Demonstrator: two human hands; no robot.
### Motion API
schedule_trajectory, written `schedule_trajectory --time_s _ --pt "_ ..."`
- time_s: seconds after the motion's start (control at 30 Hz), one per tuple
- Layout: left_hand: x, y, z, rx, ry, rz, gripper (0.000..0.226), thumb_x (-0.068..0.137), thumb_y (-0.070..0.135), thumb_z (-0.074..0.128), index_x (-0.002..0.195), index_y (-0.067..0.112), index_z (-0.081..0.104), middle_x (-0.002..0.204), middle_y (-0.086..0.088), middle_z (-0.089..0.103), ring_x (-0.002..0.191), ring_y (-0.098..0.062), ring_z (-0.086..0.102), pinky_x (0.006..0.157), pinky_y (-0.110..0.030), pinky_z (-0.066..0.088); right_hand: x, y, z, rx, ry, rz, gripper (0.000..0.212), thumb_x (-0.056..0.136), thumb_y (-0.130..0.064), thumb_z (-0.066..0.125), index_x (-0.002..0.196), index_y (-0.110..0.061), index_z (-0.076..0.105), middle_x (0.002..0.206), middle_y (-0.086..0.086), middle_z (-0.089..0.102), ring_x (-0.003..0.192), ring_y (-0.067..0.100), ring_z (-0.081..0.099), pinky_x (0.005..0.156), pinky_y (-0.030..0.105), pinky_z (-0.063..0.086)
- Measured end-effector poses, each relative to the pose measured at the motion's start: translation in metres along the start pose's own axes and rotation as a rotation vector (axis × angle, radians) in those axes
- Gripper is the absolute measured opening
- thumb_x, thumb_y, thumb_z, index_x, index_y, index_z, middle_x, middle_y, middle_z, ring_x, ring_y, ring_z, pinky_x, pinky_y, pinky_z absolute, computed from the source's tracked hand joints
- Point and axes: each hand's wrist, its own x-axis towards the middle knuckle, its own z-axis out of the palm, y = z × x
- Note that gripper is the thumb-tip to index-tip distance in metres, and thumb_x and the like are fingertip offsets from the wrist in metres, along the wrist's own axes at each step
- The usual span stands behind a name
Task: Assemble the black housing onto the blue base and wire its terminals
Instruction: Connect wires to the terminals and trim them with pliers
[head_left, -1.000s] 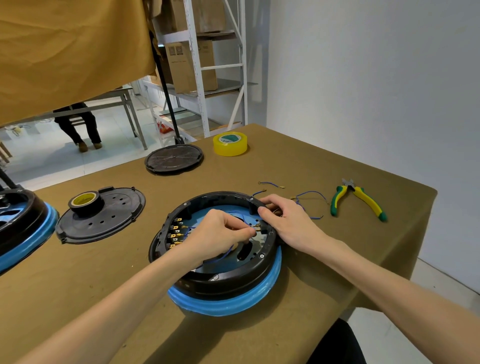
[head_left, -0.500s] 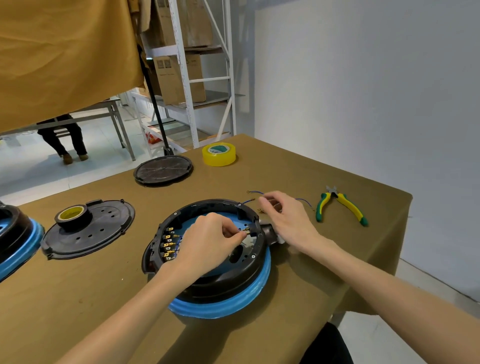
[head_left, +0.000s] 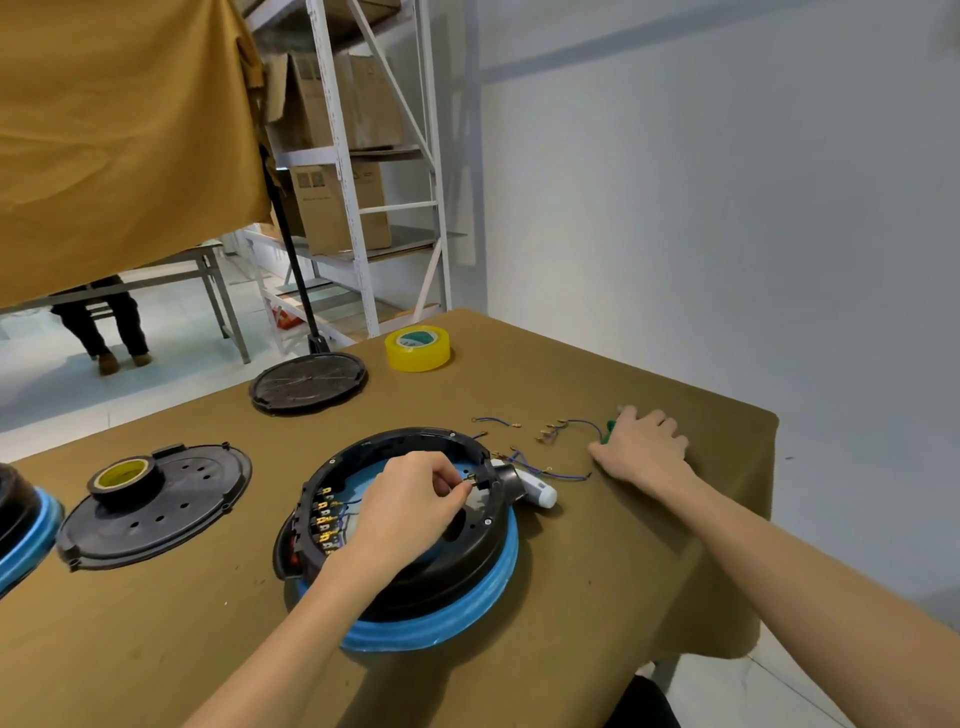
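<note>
Left grip (head_left: 415, 506): pinching terminal (head_left: 470, 480) inside housing (head_left: 447, 551). Right grip (head_left: 644, 447): laid over pliers (head_left: 609, 427), closure unclear; wires (head_left: 558, 434) beside.

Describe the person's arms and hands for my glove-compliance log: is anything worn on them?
Nothing worn is visible. The left hand and right hand are bare, with no gloves, rings or watch showing. Both forearms are uncovered all the way to the frame's edge, with no sleeve, strap or marking in view.

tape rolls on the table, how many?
2. The yellow tape roll stands at the far edge. The black-rimmed roll sits on the perforated black cover at left. More may lie out of frame.
</note>
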Motion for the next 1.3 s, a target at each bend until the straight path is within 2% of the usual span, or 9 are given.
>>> schedule_trajectory --time_s 0.2,0.37,0.53,0.63,0.8,0.9,1.0,1.13,1.3 --pt "-0.001 0.002 -0.001 -0.011 -0.011 -0.012 0.014 0.093 0.037 0.072 0.080 0.036 0.066 0.070 0.011 0.066 0.068 -0.002 0.062 0.058 -0.017 0.043 -0.005 0.005 -0.009 0.290 -0.090 0.025 0.072 0.076 -0.053 0.078 0.132 -0.017 0.050 0.138 0.017 0.047 0.128 0.035 0.046 0.101 0.046 0.045" --pt "-0.002 0.003 -0.002 -0.005 -0.011 -0.015 0.014 0.093 0.037 0.073 0.080 0.037 0.066 0.069 0.012 0.066 0.067 -0.001 0.062 0.056 -0.014 0.042 -0.018 -0.002 -0.020 0.951 -0.086 0.055 0.064 0.079 -0.035 0.077 0.133 -0.007 0.055 0.117 0.008 0.058 0.105 0.023 0.058 0.078 0.032 0.048" --pt "0.000 -0.001 -0.006 -0.102 -0.036 -0.017 0.010 0.090 0.035 0.077 0.081 0.033 0.073 0.068 0.012 0.069 0.065 0.001 0.064 0.056 -0.013 0.046 -0.049 -0.008 -0.059 1.727 -0.845 0.069 0.044 0.079 -0.029 0.063 0.114 -0.004 0.054 0.113 0.023 0.060 0.095 0.032 0.063 0.083 0.041 0.051" --pt "-0.001 -0.002 -0.010 -0.190 -0.013 -0.015 0.010 0.090 0.030 0.077 0.081 0.032 0.075 0.069 0.014 0.070 0.069 0.005 0.064 0.060 -0.015 0.051 -0.068 -0.020 -0.070 1.617 -0.970 -0.089 0.045 0.079 -0.020 0.065 0.117 0.000 0.054 0.118 0.026 0.063 0.096 0.032 0.061 0.090 0.042 0.051" --pt "-0.001 0.001 -0.024 -0.313 0.343 0.122 0.014 0.092 0.019 0.071 0.099 0.031 0.072 0.084 0.015 0.067 0.079 -0.004 0.062 0.065 -0.012 0.047 -0.099 -0.051 -0.069 1.555 -1.021 -0.219 0.041 0.087 -0.027 0.065 0.114 0.004 0.059 0.115 0.029 0.065 0.106 0.039 0.067 0.099 0.050 0.055" --pt "0.002 -0.005 -0.036 -0.260 0.256 0.289 0.048 0.088 0.007 0.073 0.127 0.034 0.064 0.112 0.015 0.060 0.088 -0.006 0.063 0.079 -0.013 0.047 -0.104 -0.063 -0.075 1.395 -1.232 -0.306 0.048 0.093 -0.038 0.058 0.120 0.002 0.055 0.113 0.027 0.063 0.098 0.038 0.069 0.084 0.047 0.061" --pt "0.003 -0.010 -0.041 0.009 0.088 0.425 0.075 0.081 0.009 0.081 0.145 0.037 0.053 0.141 0.014 0.054 0.125 -0.009 0.053 0.105 -0.028 0.039 -0.099 -0.070 -0.089 1.127 -1.484 -0.362 0.058 0.097 -0.048 0.051 0.127 0.001 0.053 0.118 0.021 0.061 0.089 0.027 0.067 0.070 0.033 0.061" --pt "0.001 -0.008 -0.035 0.241 0.151 0.584 0.064 0.076 0.026 0.089 0.135 0.026 0.064 0.117 0.007 0.073 0.112 -0.018 0.063 0.100 -0.027 0.034 -0.096 -0.074 -0.096 0.982 -1.612 -0.378 0.064 0.100 -0.055 0.046 0.136 -0.002 0.043 0.125 0.027 0.056 0.085 0.025 0.067 0.068 0.029 0.060" --pt "-0.001 -0.005 -0.026 0.009 0.193 0.534 0.056 0.080 0.021 0.087 0.132 0.027 0.066 0.099 0.008 0.078 0.096 -0.008 0.059 0.091 -0.009 0.035 -0.093 -0.069 -0.110 0.978 -1.485 -0.351 0.076 0.100 -0.070 0.034 0.140 -0.007 0.044 0.125 0.032 0.056 0.090 0.035 0.071 0.067 0.035 0.064"
